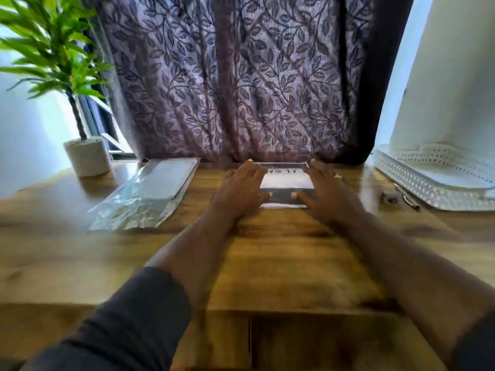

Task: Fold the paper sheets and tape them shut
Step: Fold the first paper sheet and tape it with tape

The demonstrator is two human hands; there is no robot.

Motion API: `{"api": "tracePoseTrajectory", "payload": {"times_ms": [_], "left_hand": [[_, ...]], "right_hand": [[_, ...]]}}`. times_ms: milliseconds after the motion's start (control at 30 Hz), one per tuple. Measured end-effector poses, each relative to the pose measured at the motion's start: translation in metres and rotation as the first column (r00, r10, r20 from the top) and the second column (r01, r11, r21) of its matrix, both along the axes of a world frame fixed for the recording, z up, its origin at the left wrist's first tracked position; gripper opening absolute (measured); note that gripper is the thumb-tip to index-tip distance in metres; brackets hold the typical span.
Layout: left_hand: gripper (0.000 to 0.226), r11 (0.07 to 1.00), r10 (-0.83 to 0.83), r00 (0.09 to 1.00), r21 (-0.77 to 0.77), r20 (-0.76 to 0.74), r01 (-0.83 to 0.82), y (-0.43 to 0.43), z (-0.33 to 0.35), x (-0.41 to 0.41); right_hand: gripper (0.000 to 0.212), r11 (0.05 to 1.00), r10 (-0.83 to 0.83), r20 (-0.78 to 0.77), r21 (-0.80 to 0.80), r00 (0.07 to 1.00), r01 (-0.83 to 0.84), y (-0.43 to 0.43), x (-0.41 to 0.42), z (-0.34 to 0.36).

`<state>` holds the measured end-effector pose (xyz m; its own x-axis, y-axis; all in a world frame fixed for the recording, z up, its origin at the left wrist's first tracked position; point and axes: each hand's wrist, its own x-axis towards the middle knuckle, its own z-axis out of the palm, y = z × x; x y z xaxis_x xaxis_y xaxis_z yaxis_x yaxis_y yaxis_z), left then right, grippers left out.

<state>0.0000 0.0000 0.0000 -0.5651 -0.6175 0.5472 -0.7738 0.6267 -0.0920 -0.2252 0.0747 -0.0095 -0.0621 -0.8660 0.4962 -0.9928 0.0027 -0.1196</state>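
Note:
A white paper sheet with dark bands and some lettering (286, 180) lies flat at the far middle of the wooden table (281, 258), close to the curtain. My left hand (242, 190) rests on its left edge with fingers spread, thumb on the lower dark band. My right hand (325, 190) rests on its right edge the same way. Both hands press flat on the sheet without gripping it. The sheet's side edges are hidden under my palms. I can see no tape roll.
A clear plastic sleeve holding white sheets (150, 194) lies to the left. A potted plant (87, 155) stands at the far left. A white perforated tray (434, 178) sits at the right, with a pen (405, 196) and a small grey object (391, 197) beside it. A patterned curtain (241, 76) hangs behind.

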Motion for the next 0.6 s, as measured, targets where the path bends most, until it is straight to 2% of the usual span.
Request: {"api": "tracePoseTrajectory", "payload": {"times_ms": [67, 200, 267, 400, 600], "left_hand": [[0.065, 0.992, 0.003, 1.000, 0.123, 0.001, -0.003, 0.017, -0.005, 0.002], [0.061, 0.961, 0.034, 0.999, 0.273, -0.015, -0.028, 0.026, -0.023, 0.007], [0.063, 0.948, 0.025, 1.000, 0.318, -0.002, -0.023, 0.021, -0.026, 0.010], [0.066, 0.919, -0.004, 1.000, 0.395, -0.009, 0.007, 0.009, -0.024, 0.007], [0.050, 0.902, -0.085, 0.992, 0.431, 0.098, 0.035, -0.002, -0.023, 0.001]], "right_hand": [[0.078, 1.000, 0.005, 0.008, 0.007, 1.000, -0.005, 0.014, 0.005, -0.003], [0.079, 0.992, -0.026, 0.019, 0.123, 0.999, 0.024, 0.028, 0.002, -0.012], [0.077, 0.985, -0.021, 0.048, 0.175, 0.999, 0.012, 0.028, 0.003, -0.016], [0.075, 0.980, 0.081, 0.141, 0.171, 0.987, -0.105, 0.022, 0.003, -0.013], [0.063, 0.946, 0.046, 0.106, 0.315, 0.993, -0.077, 0.017, -0.004, -0.011]]}}
